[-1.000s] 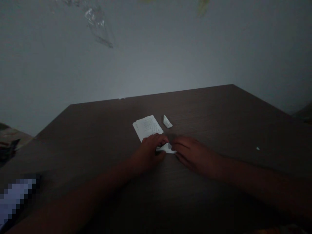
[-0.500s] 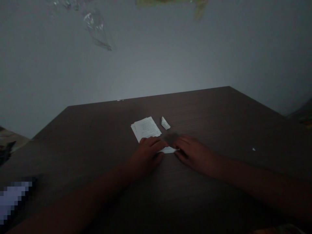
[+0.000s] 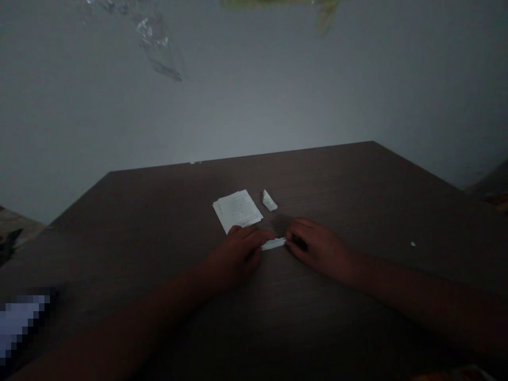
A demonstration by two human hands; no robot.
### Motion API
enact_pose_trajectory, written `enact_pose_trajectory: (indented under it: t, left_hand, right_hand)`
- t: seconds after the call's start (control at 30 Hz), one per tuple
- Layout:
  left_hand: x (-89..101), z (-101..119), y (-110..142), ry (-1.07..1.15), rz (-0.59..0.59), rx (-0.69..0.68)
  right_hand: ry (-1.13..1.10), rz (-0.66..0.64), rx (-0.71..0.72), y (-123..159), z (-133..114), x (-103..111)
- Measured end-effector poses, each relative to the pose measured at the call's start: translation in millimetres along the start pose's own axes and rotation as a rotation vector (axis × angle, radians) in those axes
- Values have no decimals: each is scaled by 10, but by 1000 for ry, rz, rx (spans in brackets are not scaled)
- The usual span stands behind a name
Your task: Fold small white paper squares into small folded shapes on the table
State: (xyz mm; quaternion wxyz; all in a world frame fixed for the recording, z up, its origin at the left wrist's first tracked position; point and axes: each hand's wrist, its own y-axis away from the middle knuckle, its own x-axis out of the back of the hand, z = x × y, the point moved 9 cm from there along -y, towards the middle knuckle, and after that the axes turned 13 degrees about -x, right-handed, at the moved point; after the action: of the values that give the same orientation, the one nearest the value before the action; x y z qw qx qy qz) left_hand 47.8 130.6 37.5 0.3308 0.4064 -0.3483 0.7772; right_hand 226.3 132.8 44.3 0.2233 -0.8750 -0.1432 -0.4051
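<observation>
A small folded white paper piece lies on the dark wooden table between my two hands. My left hand presses its fingers down on the piece's left end. My right hand has its fingers curled against the piece's right end. Just beyond my left hand lies a small stack of printed white sheets. A little folded paper shape sits to the right of that stack, apart from both hands.
A tiny white scrap lies on the table at the right. A pale wall rises behind the table's far edge, with clear tape or plastic stuck on it. A blurred pale patch is at lower left.
The visible part of the folded piece has shrunk as my fingers closed in on it from both ends. The stack and the small folded shape have not moved.
</observation>
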Motion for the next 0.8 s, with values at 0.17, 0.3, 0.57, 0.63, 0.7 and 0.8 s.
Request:
enact_pose_trajectory:
  t: [0.17,0.3,0.57,0.63,0.7,0.8]
  left_hand:
    - [29,29,-25,-21,4,43]
    - [5,0,-10,-30,26,30]
    - [-65,-86,40,-18,22,34]
    - [-58,-67,38,-15,18,45]
    - [-50,-55,37,-9,16,70]
    - [-30,-47,33,6,23,102]
  right_hand:
    - [17,6,10,9,6,-23]
    - [48,30,34,19,-14,-50]
    - [46,31,40,13,-5,-103]
    - [30,31,33,15,-1,-100]
    - [5,21,19,14,8,-101]
    - [-29,14,0,5,27,-84]
